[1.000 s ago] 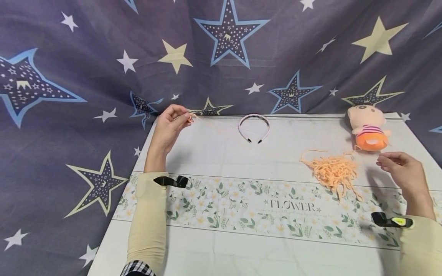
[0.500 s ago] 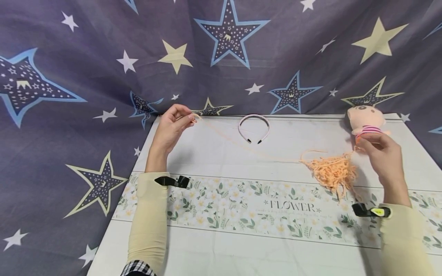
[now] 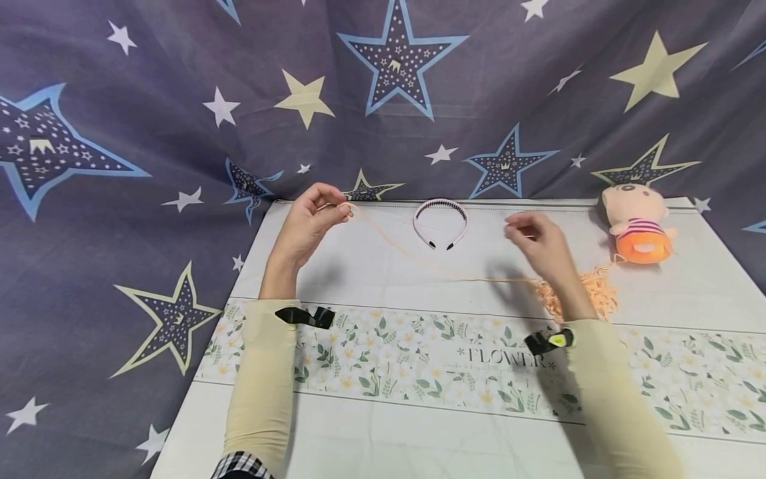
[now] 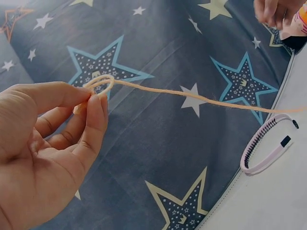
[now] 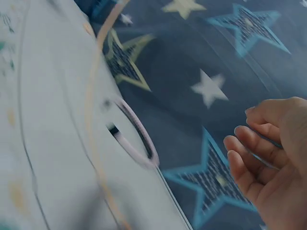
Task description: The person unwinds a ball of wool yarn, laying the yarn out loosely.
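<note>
My left hand (image 3: 308,223) pinches a looped end of orange yarn (image 4: 165,91) between thumb and fingertips, raised over the back left of the table. From there the strand sags rightward across the table to a loose tangled pile of yarn (image 3: 601,293). My right hand (image 3: 541,243) hangs in the air left of that pile, its forearm covering part of it. In the right wrist view its fingers (image 5: 244,175) are loosely bent with nothing between them.
A pink headband (image 3: 464,216) with dark teeth lies at the back middle, between the hands. A plush doll (image 3: 640,229) with orange bottoms rests at the back right. Behind the table (image 3: 419,439) hangs a dark star-print curtain (image 3: 371,146).
My right hand has swept left from beside the doll, across the yarn pile. The left hand has shifted slightly right, still pinching the yarn.
</note>
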### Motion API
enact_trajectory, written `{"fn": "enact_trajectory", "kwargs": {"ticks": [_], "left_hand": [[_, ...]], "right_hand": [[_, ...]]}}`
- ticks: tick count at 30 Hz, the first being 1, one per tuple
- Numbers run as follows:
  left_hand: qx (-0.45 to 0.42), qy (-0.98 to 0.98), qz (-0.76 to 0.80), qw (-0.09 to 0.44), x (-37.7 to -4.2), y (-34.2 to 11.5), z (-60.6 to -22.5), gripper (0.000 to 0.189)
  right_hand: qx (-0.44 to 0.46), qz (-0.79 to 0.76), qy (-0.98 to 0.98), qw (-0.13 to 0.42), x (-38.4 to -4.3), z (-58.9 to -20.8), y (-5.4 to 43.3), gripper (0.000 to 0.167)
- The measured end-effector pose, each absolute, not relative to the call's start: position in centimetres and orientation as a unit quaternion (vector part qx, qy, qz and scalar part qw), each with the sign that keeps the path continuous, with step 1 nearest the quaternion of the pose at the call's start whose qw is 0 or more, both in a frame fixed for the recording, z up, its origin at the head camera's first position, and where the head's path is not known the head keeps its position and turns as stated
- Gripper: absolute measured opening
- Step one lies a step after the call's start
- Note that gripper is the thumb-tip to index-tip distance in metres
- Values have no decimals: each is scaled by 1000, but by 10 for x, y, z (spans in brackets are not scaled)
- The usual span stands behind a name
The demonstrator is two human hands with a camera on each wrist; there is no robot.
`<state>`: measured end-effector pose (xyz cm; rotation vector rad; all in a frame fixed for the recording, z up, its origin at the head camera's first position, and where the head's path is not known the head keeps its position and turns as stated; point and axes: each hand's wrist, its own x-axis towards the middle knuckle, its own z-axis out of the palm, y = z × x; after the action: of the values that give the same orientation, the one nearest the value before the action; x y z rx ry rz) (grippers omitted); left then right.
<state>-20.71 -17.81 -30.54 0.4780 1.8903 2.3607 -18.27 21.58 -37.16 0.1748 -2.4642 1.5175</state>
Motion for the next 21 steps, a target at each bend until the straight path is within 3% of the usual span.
{"fn": "enact_trajectory", "kwargs": {"ticks": [8,21], "left_hand": [[158,625,762,50,-205,-172,-304,22],[162,623,764,51,-204,-169,-305,21]], "right_hand": [[159,540,-824,69,-191,-378,139,27],[205,549,-810,14,-191,-383,64,21]]}}
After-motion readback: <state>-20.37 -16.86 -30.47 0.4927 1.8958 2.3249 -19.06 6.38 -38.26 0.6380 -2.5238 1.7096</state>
